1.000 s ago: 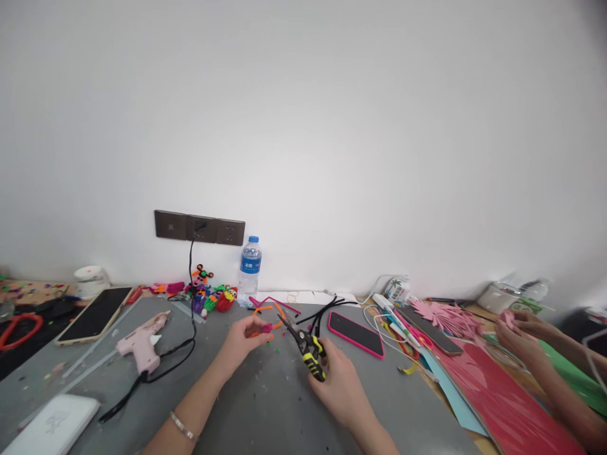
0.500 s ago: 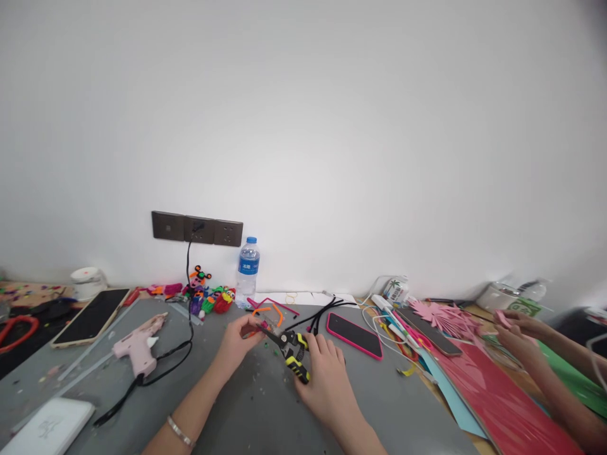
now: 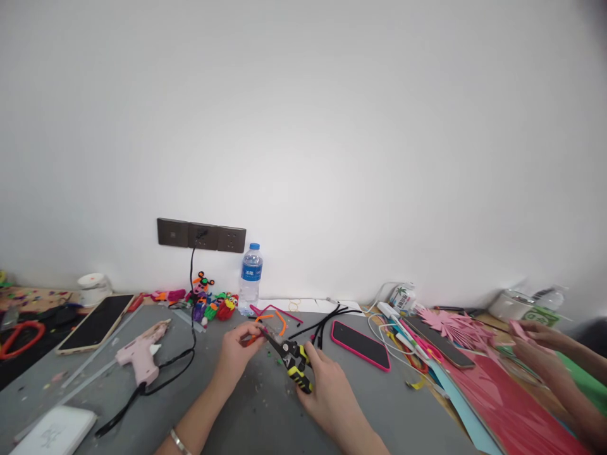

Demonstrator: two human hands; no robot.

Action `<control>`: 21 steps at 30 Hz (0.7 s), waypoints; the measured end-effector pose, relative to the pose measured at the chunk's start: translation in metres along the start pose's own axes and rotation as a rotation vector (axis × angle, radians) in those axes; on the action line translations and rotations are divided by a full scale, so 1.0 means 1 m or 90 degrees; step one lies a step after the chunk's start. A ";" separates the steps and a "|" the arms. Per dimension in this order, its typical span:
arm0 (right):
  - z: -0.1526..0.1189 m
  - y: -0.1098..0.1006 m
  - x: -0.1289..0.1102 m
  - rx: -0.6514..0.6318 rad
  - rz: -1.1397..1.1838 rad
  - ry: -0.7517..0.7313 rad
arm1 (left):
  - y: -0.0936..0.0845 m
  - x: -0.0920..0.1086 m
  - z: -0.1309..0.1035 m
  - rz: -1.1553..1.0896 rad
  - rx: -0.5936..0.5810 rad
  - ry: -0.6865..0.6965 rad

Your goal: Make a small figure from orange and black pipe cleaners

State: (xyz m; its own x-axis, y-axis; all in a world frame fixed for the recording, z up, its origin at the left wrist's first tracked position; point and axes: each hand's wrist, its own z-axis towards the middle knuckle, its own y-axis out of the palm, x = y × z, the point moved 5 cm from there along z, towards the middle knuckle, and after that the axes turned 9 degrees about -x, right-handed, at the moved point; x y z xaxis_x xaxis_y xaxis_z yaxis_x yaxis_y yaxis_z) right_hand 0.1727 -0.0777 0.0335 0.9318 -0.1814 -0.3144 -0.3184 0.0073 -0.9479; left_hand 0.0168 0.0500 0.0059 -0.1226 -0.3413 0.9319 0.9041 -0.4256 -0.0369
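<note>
Head camera showed two bare hands working over a gray desk (image 3: 265, 423). The right hand (image 3: 332, 392) was wrapped around the yellow and black handles of a metal hand cutter (image 3: 298, 374). The cutter's dark, thin tip pointed to ten o'clock and reached the fingertips of the left hand (image 3: 233, 357). The left hand was pinched around a small orange strip (image 3: 248, 340), mostly hidden by the fingers. It was too small to tell if the tip was open or shut.

Going around from the cutter, a bent orange strip (image 3: 283, 323) lay at twelve o'clock. A clear plastic bottle with a blue cap (image 3: 251, 275) stood upright by the wall at eleven o'clock, and little bright fuzzy toys (image 3: 208, 306) sat at ten. At nine o'clock lay a pale pink glue gun (image 3: 142, 359), with its black cord (image 3: 193, 303) going up to the brown wall socket (image 3: 202, 235). Thin black strips (image 3: 325, 325) lay at two o'clock. A black phone with a hot pink edge (image 3: 360, 345) lay flat at three o'clock. Far off at three, another person's hands (image 3: 540, 341) held folded pink paper (image 3: 518, 330), past a shiny red sheet (image 3: 512, 392).
</note>
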 end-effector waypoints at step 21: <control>-0.002 -0.001 0.017 0.041 -0.027 -0.026 | 0.001 -0.001 0.001 0.030 -0.028 0.009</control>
State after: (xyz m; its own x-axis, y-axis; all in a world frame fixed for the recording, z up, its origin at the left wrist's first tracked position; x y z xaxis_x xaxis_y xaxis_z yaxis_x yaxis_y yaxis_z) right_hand 0.1885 -0.0823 0.0293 0.9511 -0.1428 -0.2738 -0.2672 0.0645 -0.9615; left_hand 0.0180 0.0504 0.0050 -0.0859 -0.3736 0.9236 0.8903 -0.4448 -0.0971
